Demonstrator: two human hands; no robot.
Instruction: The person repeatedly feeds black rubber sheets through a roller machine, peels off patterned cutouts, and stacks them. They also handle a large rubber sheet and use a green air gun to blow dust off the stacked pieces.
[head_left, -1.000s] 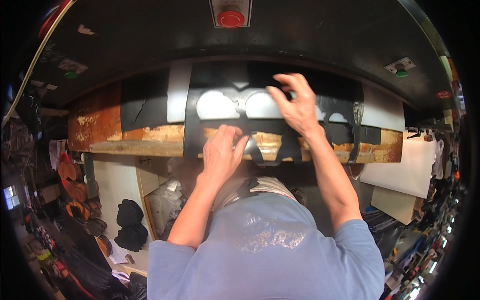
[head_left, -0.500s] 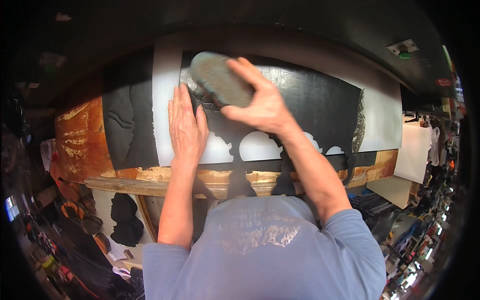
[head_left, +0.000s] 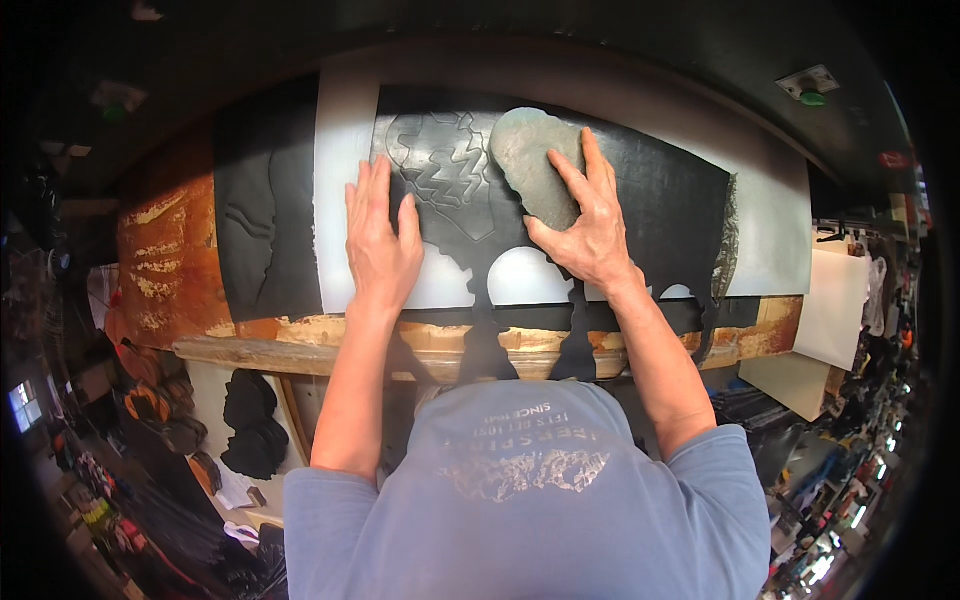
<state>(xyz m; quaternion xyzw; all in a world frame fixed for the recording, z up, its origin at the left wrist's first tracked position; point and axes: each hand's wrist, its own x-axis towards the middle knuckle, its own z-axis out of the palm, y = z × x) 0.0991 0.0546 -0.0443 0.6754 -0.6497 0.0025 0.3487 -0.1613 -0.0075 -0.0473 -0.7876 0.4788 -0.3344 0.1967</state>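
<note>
The right hand [head_left: 588,222] grips a grey sole-shaped block [head_left: 530,165], its thumb against the block's lower left side and its other fingers spread over the upper face and the right side. The left hand [head_left: 383,250] holds nothing: its fingers stretch forward, thumb apart, over the left edge of a black sheet [head_left: 665,200]; I cannot tell how firmly they press.

The block stands over the middle of this sheet, nearer the far edge of the desk [head_left: 160,245] than the front. Just left of it, between the two hands, a sole-shaped outline [head_left: 440,165] with zigzag lines marks the sheet. Nearer the front, rounded cut-outs show a white board [head_left: 345,140] beneath, and narrow black strips reach over the front edge of the desk, which has a worn wooden bar [head_left: 270,355].

The white board shows to the left and right of the sheet. Toward the left end of the desk lies another black sheet, creased [head_left: 245,200]. Below the front left part, dark rounded pieces [head_left: 255,430] lie on a pale surface [head_left: 290,415].
</note>
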